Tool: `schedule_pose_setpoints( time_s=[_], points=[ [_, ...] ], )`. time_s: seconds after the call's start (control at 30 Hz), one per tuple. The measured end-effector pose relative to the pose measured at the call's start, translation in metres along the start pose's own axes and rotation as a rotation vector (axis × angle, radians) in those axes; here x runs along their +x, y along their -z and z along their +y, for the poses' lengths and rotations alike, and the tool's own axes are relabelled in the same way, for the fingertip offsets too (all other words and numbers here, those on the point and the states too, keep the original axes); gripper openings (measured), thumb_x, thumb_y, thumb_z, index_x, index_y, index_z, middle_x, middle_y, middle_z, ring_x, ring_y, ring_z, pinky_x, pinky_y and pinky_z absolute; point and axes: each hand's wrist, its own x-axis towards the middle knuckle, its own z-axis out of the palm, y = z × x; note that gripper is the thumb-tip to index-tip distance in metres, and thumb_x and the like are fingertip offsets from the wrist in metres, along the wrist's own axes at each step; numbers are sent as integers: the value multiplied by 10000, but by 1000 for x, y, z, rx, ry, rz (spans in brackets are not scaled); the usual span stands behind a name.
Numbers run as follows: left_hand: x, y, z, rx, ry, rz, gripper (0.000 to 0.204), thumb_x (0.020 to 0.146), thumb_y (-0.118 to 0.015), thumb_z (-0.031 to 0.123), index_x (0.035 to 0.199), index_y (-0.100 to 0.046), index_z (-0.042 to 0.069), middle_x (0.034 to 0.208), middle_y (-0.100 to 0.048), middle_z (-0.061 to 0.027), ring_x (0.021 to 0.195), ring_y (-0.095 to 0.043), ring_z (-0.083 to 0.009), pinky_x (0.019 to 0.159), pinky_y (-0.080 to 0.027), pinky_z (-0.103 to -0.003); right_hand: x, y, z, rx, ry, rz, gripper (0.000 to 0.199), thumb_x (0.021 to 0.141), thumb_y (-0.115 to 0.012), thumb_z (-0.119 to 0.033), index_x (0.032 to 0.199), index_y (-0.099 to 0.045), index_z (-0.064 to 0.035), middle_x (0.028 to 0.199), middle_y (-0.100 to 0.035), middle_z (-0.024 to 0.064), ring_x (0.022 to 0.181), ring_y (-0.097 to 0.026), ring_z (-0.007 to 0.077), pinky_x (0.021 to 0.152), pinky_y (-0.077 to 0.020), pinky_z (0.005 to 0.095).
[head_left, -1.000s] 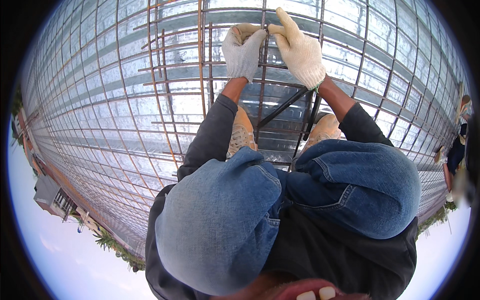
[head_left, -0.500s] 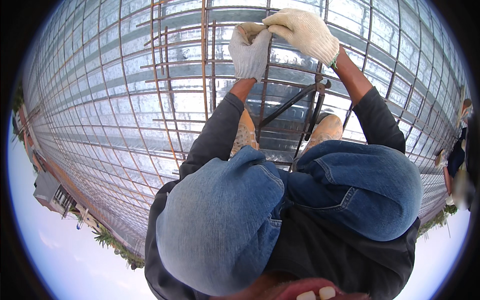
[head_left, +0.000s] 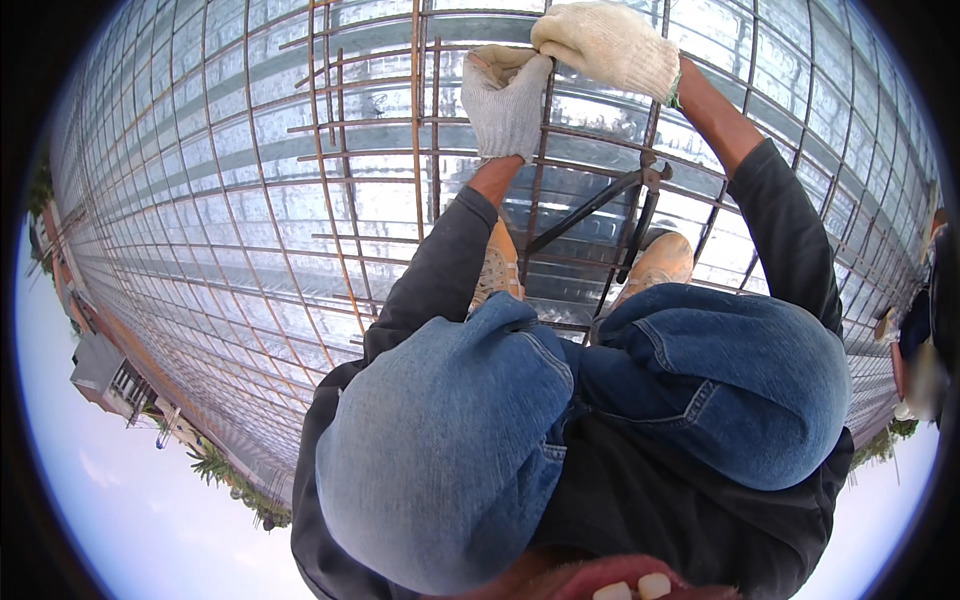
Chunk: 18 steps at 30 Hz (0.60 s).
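Both my hands wear knitted work gloves and meet over a crossing of thin steel rebar at the far middle. My left hand, in a greyish glove, is closed with thumb and fingers curled together. From the right my right hand, in a cream glove, reaches in with its fingers pinched against the left fingertips. Whatever is between the fingers is too small or hidden to make out. Closer to me, a pair of pincers with long dark handles rests on the bars, jaws pointing away, handles spread.
Shiny corrugated metal decking lies under the rebar grid. Below the hands are my left shoe and right shoe, with my bent knees in jeans nearer. Another person is partly visible at the right edge.
My right hand has moved slightly farther away, its wrist swinging outward to the right. My left hand stays at about the same crossing. The whole view has shifted a little.
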Motion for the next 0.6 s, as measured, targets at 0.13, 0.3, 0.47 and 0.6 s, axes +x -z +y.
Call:
schedule_pose_setpoints(
  time_s=[0.13,0.3,0.47,0.6],
  points=[
    [4,3,-5,-26,21,-36,290,921,-880,39,1078,-637,38,969,-760,-72,855,-716,-116,777,-600,-267,2,4,3,-2,13,-55,296,1119,-658,-321,1266,-802,-108,1123,-816,118,988,-787,294,879,-645,403],
    [6,6,-14,-34,16,-63,244,919,-898,142,1001,-689,48,930,-759,-54,827,-699,-111,743,-581,-278,11,7,4,-17,15,-130,293,1120,-655,-322,1253,-805,-108,1106,-819,116,969,-791,296,864,-648,401],
    [8,7,-15,6,11,-55,301,912,-871,44,969,-578,85,960,-754,-73,836,-702,-122,749,-594,-287,16,8,8,-45,-13,-189,291,1121,-653,-323,1241,-807,-108,1089,-822,114,949,-796,298,850,-651,398],
    [14,8,-17,-147,110,-34,351,925,-829,-11,948,-503,115,963,-750,-84,840,-704,-131,743,-600,-291,2,-6,4,-160,-77,-130,290,1123,-651,-324,1231,-809,-107,1076,-824,112,934,-799,299,839,-654,396]
  ],
)
